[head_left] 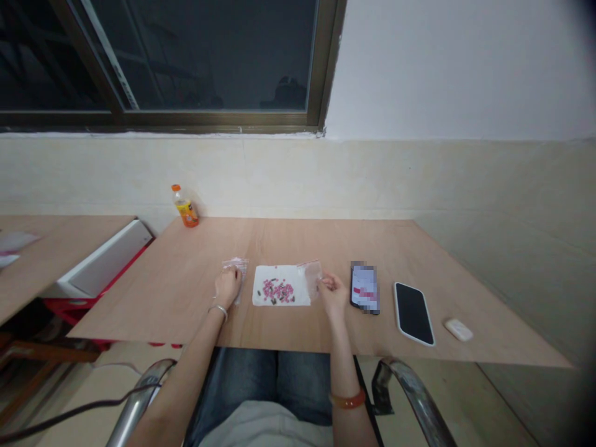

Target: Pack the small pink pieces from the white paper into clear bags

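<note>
My left hand [228, 286] is closed, with its fingers curled and resting against several small clear plastic bags [239, 263]. What lies inside those fingers, if anything, is hidden. My right hand [333, 292] pinches the edge of a clear plastic bag [310, 275], which overlaps the right end of a white sheet [302, 297]. Scattered over the middle of this sheet are many small pink pieces [278, 290], with a few dark ones among them. The sheet lies flat between my two hands.
Right of my right hand lie a phone [365, 288] with its screen lit, a dark-screened white-edged device [414, 313] and a small white case [459, 329]. An orange-capped drink bottle [186, 207] stands at the wooden table's [288, 239] back left, near the wall.
</note>
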